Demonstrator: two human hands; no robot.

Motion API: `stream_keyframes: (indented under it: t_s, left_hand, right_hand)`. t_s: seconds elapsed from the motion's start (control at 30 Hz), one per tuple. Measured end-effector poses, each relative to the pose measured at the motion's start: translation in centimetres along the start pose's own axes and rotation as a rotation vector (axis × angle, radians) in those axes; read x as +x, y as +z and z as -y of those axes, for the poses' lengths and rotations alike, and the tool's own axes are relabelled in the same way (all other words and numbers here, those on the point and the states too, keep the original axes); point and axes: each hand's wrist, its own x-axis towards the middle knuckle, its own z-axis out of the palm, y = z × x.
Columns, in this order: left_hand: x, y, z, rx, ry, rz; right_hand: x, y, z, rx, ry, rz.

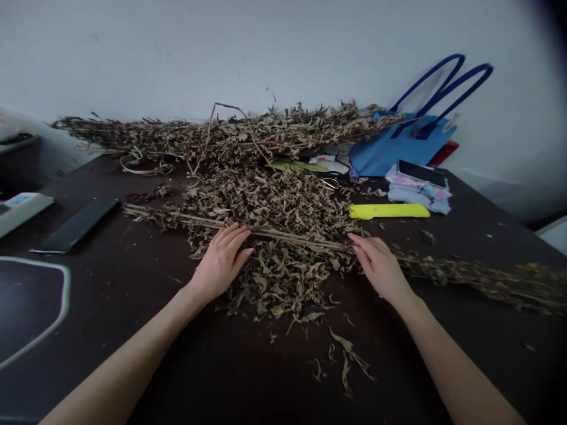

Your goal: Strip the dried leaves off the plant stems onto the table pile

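A bundle of long dried stems (296, 237) lies across a pile of crumpled dry leaves (270, 198) on the dark table (261, 378). My left hand (224, 254) closes on the stems left of the middle, fingers pressed together over them and thumb at the near side. Farther right, my right hand (378, 262) grips the same stems, its index finger and thumb around them. Leafy ends of the bundle reach out past my right hand to the right edge.
Behind the pile lies a long heap of dried plants (177, 139). A blue bag (381, 153), a phone on folded cloth (420, 174) and a yellow-green strip (390, 211) are at the right. At the left are a black phone (77, 225) and a white cable (66, 289).
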Motion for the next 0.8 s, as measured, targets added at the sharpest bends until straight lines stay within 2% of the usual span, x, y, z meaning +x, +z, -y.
stream_keyframes:
  t_s: [0.17, 0.43, 0.67, 0.8]
  left_hand:
    - [-0.1, -0.1, -0.2, -0.017, 0.019, -0.028]
    - [0.0, 0.1, -0.6, -0.044, 0.023, -0.027]
    - [-0.1, 0.0, -0.9, -0.007, -0.019, 0.026]
    - [-0.2, 0.1, -0.9, -0.021, -0.014, -0.001]
  right_hand:
    - [0.0, -0.2, 0.3, 0.003, 0.021, 0.004]
    - [0.1, -0.8, 0.9, 0.010, 0.010, 0.084]
    - [0.0, -0.7, 1.3, 0.003, 0.004, 0.085]
    - [0.0, -0.7, 1.4, 0.017, -0.013, 0.059]
